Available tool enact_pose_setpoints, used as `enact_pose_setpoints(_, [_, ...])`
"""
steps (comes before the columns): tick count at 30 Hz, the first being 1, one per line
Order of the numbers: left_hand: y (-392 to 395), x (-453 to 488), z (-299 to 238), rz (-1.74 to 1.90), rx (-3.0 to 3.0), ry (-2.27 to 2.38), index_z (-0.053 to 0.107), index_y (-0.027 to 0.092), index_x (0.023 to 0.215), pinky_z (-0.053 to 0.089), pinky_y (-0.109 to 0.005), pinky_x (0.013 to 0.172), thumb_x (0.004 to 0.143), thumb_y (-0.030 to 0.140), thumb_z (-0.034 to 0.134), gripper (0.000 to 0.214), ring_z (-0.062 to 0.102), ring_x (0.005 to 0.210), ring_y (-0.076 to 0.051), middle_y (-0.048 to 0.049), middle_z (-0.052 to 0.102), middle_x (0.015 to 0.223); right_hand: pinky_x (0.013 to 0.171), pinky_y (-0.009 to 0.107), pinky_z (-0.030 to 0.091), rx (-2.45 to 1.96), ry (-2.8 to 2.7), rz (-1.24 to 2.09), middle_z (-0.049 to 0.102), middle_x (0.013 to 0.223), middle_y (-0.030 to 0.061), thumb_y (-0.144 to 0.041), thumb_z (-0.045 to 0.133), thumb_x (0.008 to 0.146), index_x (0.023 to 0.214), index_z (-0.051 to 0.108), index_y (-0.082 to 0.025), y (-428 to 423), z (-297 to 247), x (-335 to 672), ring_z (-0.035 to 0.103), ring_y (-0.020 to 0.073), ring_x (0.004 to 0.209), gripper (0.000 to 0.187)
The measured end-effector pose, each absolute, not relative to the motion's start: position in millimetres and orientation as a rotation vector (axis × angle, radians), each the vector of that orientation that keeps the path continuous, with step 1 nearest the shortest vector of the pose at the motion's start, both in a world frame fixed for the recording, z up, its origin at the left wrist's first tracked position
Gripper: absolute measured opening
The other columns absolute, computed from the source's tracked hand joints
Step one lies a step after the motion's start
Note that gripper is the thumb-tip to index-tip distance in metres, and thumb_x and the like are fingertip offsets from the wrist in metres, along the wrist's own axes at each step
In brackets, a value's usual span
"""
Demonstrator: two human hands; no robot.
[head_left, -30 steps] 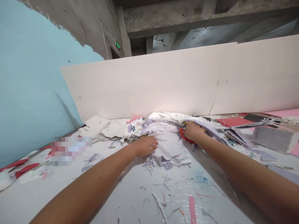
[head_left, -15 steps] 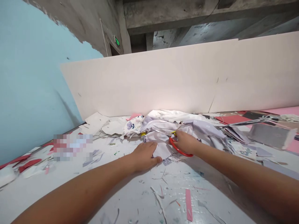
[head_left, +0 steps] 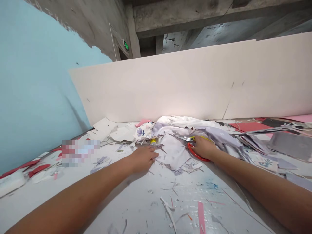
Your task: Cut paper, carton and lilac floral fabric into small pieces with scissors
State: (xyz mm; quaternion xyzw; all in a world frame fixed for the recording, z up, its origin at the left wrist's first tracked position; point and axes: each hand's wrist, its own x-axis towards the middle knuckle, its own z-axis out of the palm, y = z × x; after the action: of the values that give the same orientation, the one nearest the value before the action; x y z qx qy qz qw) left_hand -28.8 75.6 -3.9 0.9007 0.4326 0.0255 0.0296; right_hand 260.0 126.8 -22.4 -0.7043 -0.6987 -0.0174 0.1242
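My right hand (head_left: 203,147) grips a pair of scissors (head_left: 188,143) with red and yellow handles, its blades pointing left over a piece of white fabric (head_left: 174,150). My left hand (head_left: 142,158) rests palm down on the table (head_left: 151,198), fingers curled, at the left edge of that fabric. A heap of white and floral cloth (head_left: 170,128) lies just behind both hands. A small yellow thing (head_left: 153,141) sits at the pile's front edge, near my left fingertips.
A tall white board (head_left: 195,81) stands along the table's back, a blue wall (head_left: 31,97) at the left. Paper scraps (head_left: 107,130) and snippets (head_left: 170,208) litter the surface. Red and pink sheets (head_left: 246,126) and grey pieces (head_left: 285,146) lie at the right.
My right hand with the scissors moved left, then back right. My left hand slid left off the fabric onto the table. The view shifted slightly.
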Motion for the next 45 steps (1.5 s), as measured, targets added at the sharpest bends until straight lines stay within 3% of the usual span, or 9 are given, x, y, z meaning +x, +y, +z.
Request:
enact_pose_setpoints(4, [63, -10, -4, 0.373, 2.798, 1.333, 0.057, 0.020, 0.110, 0.041, -0.035, 0.087, 0.076, 0.021, 0.043, 0.037, 0.051, 0.105, -0.023, -0.0085, 0.057, 0.116, 0.066, 0.034, 0.041, -2.059, -1.983, -0.063, 0.065, 0.097, 0.0164, -0.054, 0.050, 0.073, 0.094, 0.056, -0.014, 130, -21, 259, 0.058, 0.0315, 0.094, 0.046])
enact_pose_setpoints(6, [52, 8, -5, 0.412, 2.777, 1.311, 0.057, 0.021, 0.108, 0.042, -0.035, 0.080, 0.076, 0.029, 0.045, 0.035, 0.054, 0.095, -0.024, -0.0088, 0.059, 0.106, 0.065, 0.034, 0.041, -2.048, -1.970, -0.063, 0.065, 0.097, 0.0160, -0.052, 0.050, 0.073, 0.094, 0.056, -0.014, 128, -21, 257, 0.058, 0.0313, 0.092, 0.045])
enact_pose_setpoints(10, [48, 39, -4, 0.430, 2.503, 1.427, 0.051, 0.020, 0.115, 0.042, -0.034, 0.065, 0.072, 0.052, 0.049, 0.054, 0.058, 0.081, -0.026, -0.0084, 0.063, 0.091, 0.062, 0.030, 0.039, -1.987, -1.981, -0.030, 0.065, 0.095, 0.0126, -0.053, 0.047, 0.075, 0.096, 0.055, -0.015, 117, -18, 249, 0.060, 0.0276, 0.088, 0.044])
enact_pose_setpoints(13, [59, 41, -4, 0.491, 2.246, 1.335, 0.047, 0.022, 0.116, 0.040, -0.027, 0.056, 0.073, 0.041, 0.050, 0.047, 0.059, 0.069, -0.019, -0.0026, 0.065, 0.081, 0.060, 0.028, 0.039, -1.932, -2.005, 0.017, 0.064, 0.097, 0.0120, -0.058, 0.045, 0.075, 0.098, 0.055, -0.014, 108, -12, 241, 0.060, 0.0256, 0.086, 0.050])
enact_pose_setpoints(19, [76, 13, -10, 0.788, 2.187, 1.356, 0.056, 0.021, 0.093, 0.043, -0.026, 0.063, 0.067, 0.018, 0.049, 0.027, 0.056, 0.075, -0.015, -0.0026, 0.060, 0.089, 0.056, 0.026, 0.038, -1.884, -2.058, 0.119, 0.065, 0.096, 0.0112, -0.064, 0.046, 0.072, 0.098, 0.055, -0.015, 104, -12, 236, 0.061, 0.0233, 0.080, 0.056])
enact_pose_setpoints(28, [72, 15, -14, 0.962, 1.667, 1.092, 0.052, 0.018, 0.086, 0.043, -0.025, 0.062, 0.065, 0.027, 0.066, 0.026, 0.055, 0.068, -0.012, 0.0016, 0.057, 0.071, 0.059, 0.028, 0.037, -1.927, -2.044, 0.077, 0.064, 0.095, 0.0113, -0.056, 0.047, 0.075, 0.093, 0.055, -0.016, 114, -27, 243, 0.060, 0.0255, 0.083, 0.045])
enact_pose_setpoints(33, [62, 20, -9, 1.008, 1.419, 1.049, 0.052, 0.017, 0.086, 0.042, -0.026, 0.062, 0.068, 0.034, 0.066, 0.028, 0.061, 0.077, -0.016, -0.0041, 0.064, 0.078, 0.056, 0.027, 0.036, -1.937, -2.040, 0.075, 0.065, 0.094, 0.0106, -0.060, 0.047, 0.074, 0.091, 0.054, -0.016, 111, -26, 242, 0.060, 0.0250, 0.081, 0.047])
enact_pose_setpoints(39, [62, 20, -3, 1.147, 1.058, 0.944, 0.051, 0.018, 0.086, 0.043, -0.024, 0.068, 0.069, 0.025, 0.066, 0.024, 0.061, 0.083, -0.013, -0.0032, 0.064, 0.086, 0.056, 0.027, 0.036, -1.943, -2.058, 0.062, 0.065, 0.093, 0.0111, -0.057, 0.046, 0.075, 0.091, 0.054, -0.016, 110, -25, 242, 0.060, 0.0252, 0.083, 0.045])
enact_pose_setpoints(45, [67, 18, -10, 1.222, 1.067, 0.927, 0.054, 0.018, 0.080, 0.036, -0.018, 0.054, 0.055, 0.021, 0.076, 0.034, 0.046, 0.054, -0.003, 0.0071, 0.050, 0.062, 0.059, 0.029, 0.037, -1.921, -2.083, 0.044, 0.064, 0.093, 0.0116, -0.061, 0.047, 0.073, 0.091, 0.054, -0.016, 110, -25, 241, 0.060, 0.0268, 0.084, 0.049])
